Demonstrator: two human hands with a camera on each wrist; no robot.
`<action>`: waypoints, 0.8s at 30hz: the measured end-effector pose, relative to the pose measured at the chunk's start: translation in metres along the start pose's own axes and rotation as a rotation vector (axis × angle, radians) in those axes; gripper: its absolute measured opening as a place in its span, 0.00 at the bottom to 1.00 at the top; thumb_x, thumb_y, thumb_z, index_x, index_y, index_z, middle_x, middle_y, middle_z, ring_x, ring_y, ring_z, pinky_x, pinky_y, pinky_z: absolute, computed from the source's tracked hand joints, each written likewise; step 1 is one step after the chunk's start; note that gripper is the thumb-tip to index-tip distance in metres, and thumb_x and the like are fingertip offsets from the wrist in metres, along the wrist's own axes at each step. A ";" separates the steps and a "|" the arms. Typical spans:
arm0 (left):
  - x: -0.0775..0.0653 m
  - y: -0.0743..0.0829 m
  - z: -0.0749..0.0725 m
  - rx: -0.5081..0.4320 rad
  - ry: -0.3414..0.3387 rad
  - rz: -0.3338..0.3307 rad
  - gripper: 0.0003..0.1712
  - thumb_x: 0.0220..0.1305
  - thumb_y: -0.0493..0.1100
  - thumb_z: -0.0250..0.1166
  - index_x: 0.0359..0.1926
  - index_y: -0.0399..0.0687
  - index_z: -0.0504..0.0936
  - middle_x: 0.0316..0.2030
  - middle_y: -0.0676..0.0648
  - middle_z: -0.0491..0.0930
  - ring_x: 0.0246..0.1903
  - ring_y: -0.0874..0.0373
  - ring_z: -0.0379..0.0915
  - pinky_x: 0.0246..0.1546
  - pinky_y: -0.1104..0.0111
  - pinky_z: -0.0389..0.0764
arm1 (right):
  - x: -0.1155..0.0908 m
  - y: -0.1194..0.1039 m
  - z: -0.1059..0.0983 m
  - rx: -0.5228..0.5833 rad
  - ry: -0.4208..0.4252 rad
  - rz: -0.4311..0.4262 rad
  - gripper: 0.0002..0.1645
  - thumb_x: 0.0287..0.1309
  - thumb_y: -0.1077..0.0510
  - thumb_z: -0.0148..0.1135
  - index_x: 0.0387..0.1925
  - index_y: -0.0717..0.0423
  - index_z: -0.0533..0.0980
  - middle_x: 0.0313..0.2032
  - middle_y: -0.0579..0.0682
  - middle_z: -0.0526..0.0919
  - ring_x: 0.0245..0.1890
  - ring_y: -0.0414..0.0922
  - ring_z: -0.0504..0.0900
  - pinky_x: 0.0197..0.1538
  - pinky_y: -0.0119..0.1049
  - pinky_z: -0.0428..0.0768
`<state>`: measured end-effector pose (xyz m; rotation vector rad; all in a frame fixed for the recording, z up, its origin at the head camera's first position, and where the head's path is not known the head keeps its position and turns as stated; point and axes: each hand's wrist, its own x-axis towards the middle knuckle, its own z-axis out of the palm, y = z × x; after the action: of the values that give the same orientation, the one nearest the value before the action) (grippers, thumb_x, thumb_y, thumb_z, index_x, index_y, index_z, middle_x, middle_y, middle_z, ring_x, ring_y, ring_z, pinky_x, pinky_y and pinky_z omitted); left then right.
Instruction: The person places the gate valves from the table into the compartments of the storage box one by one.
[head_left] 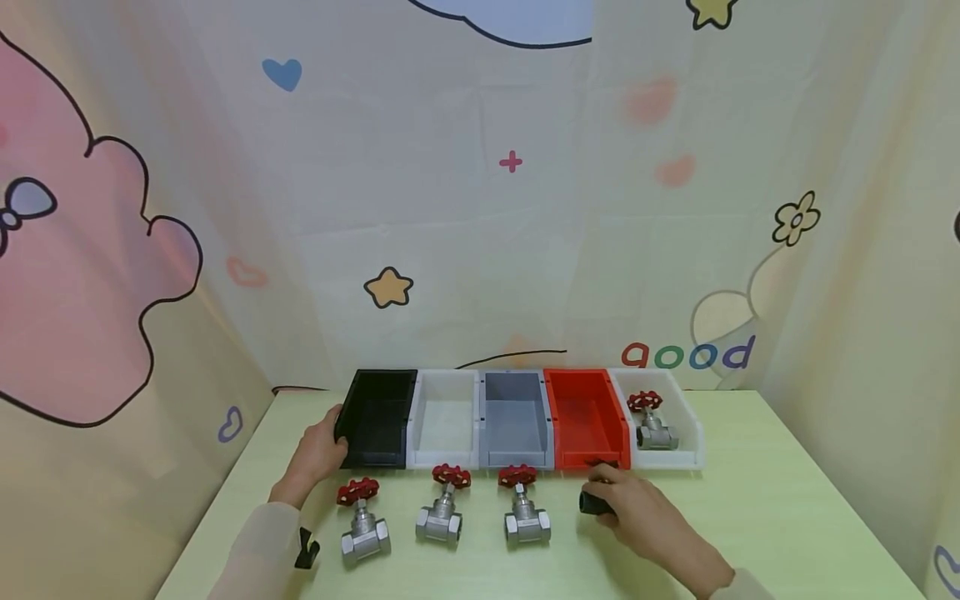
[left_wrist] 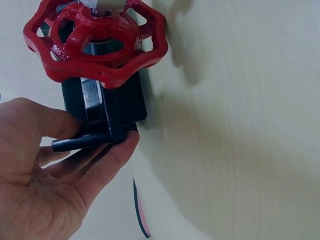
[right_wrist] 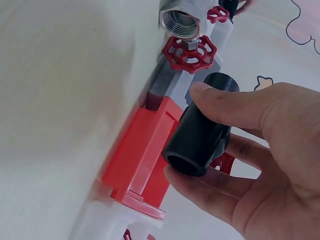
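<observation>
My left hand (head_left: 313,458) grips the near left edge of the black bin (head_left: 375,460), thumb on one side of the wall and fingers on the other in the left wrist view. My right hand (head_left: 637,508) holds a black pipe fitting (right_wrist: 200,132), a short tube with an open end, between thumb and fingers. Behind those fingers a bit of red wheel (right_wrist: 223,163) shows. This hand is just in front of the red bin (head_left: 585,408). Three silver valves with red handwheels, a left one (head_left: 365,533), a middle one (head_left: 439,521) and a right one (head_left: 527,522), lie before the bins.
Between the black and red bins stand a white bin (head_left: 446,417) and a grey bin (head_left: 514,417). At the right end, another white bin (head_left: 693,454) holds a silver valve (head_left: 657,433) with a red handwheel. A patterned curtain (head_left: 480,208) hangs behind the table (head_left: 780,517).
</observation>
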<state>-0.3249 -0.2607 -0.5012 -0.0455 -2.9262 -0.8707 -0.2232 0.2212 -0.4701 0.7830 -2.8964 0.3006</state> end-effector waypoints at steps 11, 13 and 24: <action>-0.001 -0.001 -0.001 0.004 0.004 0.002 0.36 0.64 0.35 0.53 0.72 0.29 0.55 0.55 0.23 0.75 0.34 0.46 0.75 0.31 0.59 0.76 | 0.003 -0.001 -0.008 0.014 0.043 -0.018 0.24 0.43 0.64 0.77 0.46 0.50 0.84 0.50 0.48 0.83 0.44 0.49 0.84 0.50 0.47 0.83; -0.002 0.000 -0.001 0.004 0.005 -0.002 0.36 0.64 0.35 0.54 0.72 0.29 0.55 0.55 0.23 0.75 0.34 0.46 0.75 0.31 0.59 0.76 | 0.004 -0.001 -0.008 0.006 0.052 -0.023 0.24 0.43 0.64 0.77 0.47 0.50 0.84 0.52 0.49 0.83 0.45 0.50 0.84 0.50 0.48 0.83; 0.000 -0.001 -0.001 0.005 -0.004 -0.002 0.36 0.64 0.35 0.54 0.72 0.30 0.55 0.56 0.23 0.74 0.37 0.45 0.75 0.36 0.55 0.78 | 0.010 0.003 -0.016 -0.028 0.114 -0.057 0.24 0.44 0.64 0.76 0.47 0.54 0.84 0.54 0.53 0.83 0.45 0.54 0.86 0.49 0.48 0.83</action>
<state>-0.3248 -0.2620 -0.5012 -0.0433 -2.9325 -0.8646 -0.2324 0.2221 -0.4536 0.8144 -2.7614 0.2877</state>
